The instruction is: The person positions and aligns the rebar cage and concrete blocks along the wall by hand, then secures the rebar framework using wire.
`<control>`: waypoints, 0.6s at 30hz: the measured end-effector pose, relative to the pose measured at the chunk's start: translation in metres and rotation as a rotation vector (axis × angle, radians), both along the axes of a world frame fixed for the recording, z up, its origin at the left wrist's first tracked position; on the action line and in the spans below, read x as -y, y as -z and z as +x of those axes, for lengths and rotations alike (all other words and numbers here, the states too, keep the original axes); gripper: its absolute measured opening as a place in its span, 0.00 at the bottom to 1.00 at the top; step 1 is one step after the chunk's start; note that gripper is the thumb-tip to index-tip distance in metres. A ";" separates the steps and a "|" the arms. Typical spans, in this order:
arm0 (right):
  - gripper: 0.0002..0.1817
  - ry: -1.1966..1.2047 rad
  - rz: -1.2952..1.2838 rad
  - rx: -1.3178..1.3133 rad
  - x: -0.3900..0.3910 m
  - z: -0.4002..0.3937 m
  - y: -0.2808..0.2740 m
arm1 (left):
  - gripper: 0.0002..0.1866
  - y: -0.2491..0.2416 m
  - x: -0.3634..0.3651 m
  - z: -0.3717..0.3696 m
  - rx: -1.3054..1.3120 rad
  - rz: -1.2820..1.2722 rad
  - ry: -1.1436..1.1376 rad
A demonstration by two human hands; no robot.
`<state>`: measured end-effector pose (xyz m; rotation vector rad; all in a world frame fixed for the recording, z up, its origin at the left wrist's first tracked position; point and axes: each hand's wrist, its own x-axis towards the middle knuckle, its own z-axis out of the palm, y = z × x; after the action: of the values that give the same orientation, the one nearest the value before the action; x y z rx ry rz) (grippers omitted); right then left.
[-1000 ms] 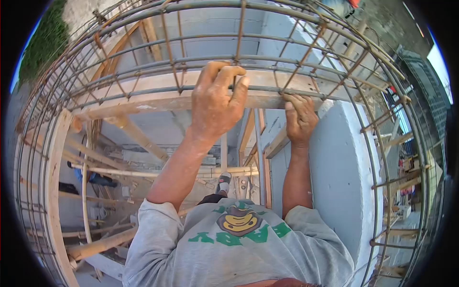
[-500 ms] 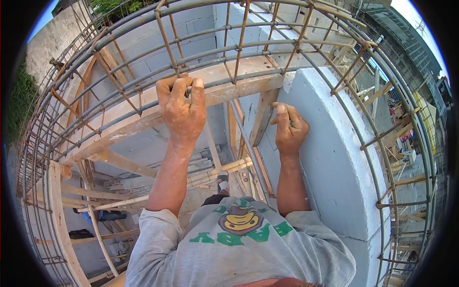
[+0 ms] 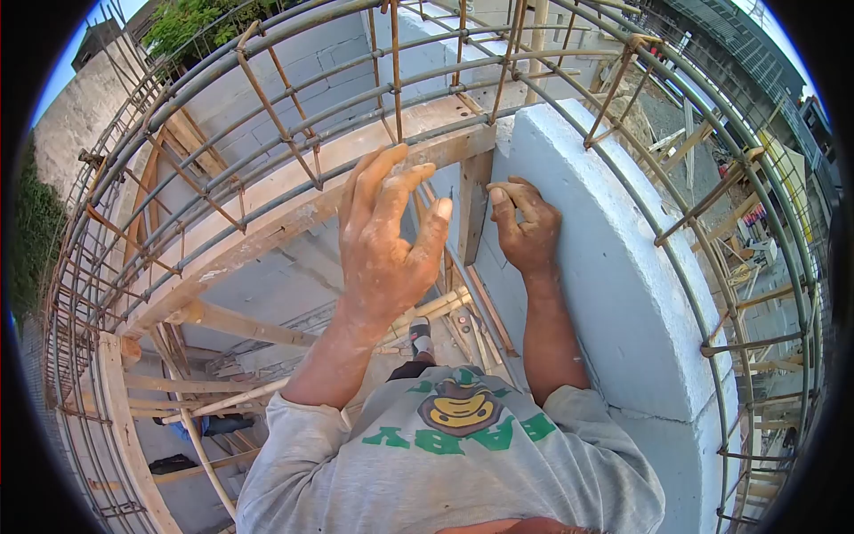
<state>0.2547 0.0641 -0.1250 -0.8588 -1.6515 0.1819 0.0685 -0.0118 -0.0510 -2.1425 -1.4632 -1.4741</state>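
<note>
My left hand (image 3: 389,236) is raised in front of the wooden formwork beam (image 3: 307,214), its fingers apart and thumb out, and nothing shows in it. Its fingertips overlap the beam's lower edge in this view. My right hand (image 3: 527,224) is closed, thumb against curled fingers, beside the light grey block wall (image 3: 614,267). I cannot tell what, if anything, is pinched there. Just left of it stands an upright wooden post (image 3: 474,209) under the beam's right end. The rebar cage (image 3: 356,107) runs along and above the beam.
Rebar (image 3: 689,258) also curves along the block wall's right side. Far below are bamboo poles (image 3: 445,303), loose boards and my shoe (image 3: 419,329). A vertical plank (image 3: 124,427) stands at the left. Building materials lie on the ground at far right.
My left hand has opened from a pinch near the rebar and moved right and down, closer to my right hand. My right hand stays closed, turned slightly inward. The view has shifted a little.
</note>
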 end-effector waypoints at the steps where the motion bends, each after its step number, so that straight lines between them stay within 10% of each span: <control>1: 0.05 -0.012 -0.004 0.004 0.000 0.001 0.000 | 0.19 -0.002 -0.009 0.003 -0.027 -0.021 0.033; 12: 0.05 -0.069 -0.171 -0.044 0.054 0.017 -0.043 | 0.18 -0.008 -0.120 0.055 -0.054 0.053 0.010; 18: 0.12 0.617 0.261 0.203 0.149 0.081 -0.130 | 0.21 -0.006 -0.177 0.054 -0.068 -0.096 -0.258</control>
<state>0.3361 -0.0850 0.0050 -1.1642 -1.4739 -0.5506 0.1227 0.1649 -0.0455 -1.9423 -1.7407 -1.2536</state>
